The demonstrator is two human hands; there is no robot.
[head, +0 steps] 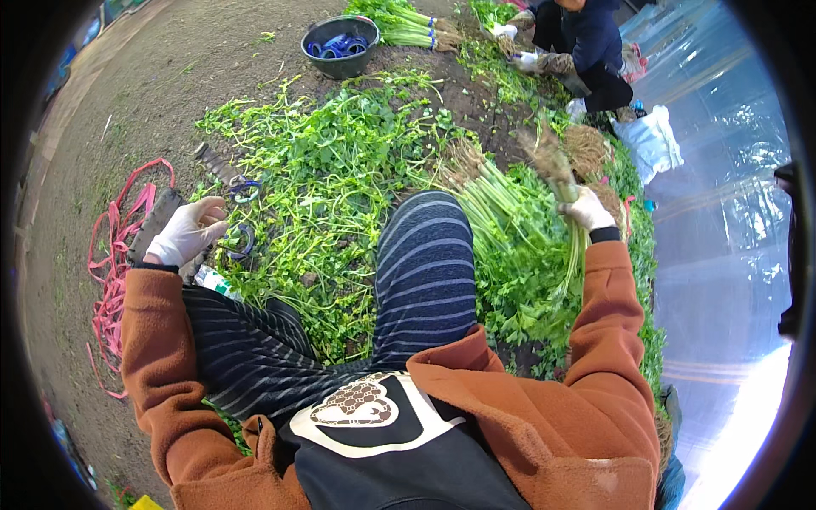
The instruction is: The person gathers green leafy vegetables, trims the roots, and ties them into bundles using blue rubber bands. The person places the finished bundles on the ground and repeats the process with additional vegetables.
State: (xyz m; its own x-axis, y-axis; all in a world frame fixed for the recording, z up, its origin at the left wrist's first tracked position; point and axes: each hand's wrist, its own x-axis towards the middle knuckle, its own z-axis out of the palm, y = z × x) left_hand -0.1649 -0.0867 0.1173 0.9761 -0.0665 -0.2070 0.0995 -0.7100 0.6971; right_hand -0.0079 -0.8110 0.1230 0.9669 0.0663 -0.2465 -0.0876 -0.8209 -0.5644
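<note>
My right hand [588, 209], in a white glove, grips a bunch of celery [560, 167] by its stalks, roots pointing up and away, leaves hanging toward me. Beneath and left of it lies a pile of celery plants [494, 197] with pale stalks and roots attached. My left hand [186, 233], also gloved, hovers above my bent left leg with fingers loosely curled and apart, nothing visible in it. Beside that hand are a dark blue ring [240, 243], perhaps a tape roll, and another blue ring [246, 191].
Loose leaves and stems [319, 185] cover the soil ahead. Tangled pink strapping [115, 255] lies left. A black basin [344, 66] holds several blue rings, beside blue-banded celery bundles [408, 29]. Another person [593, 44] works at upper right, beside plastic sheeting [714, 210].
</note>
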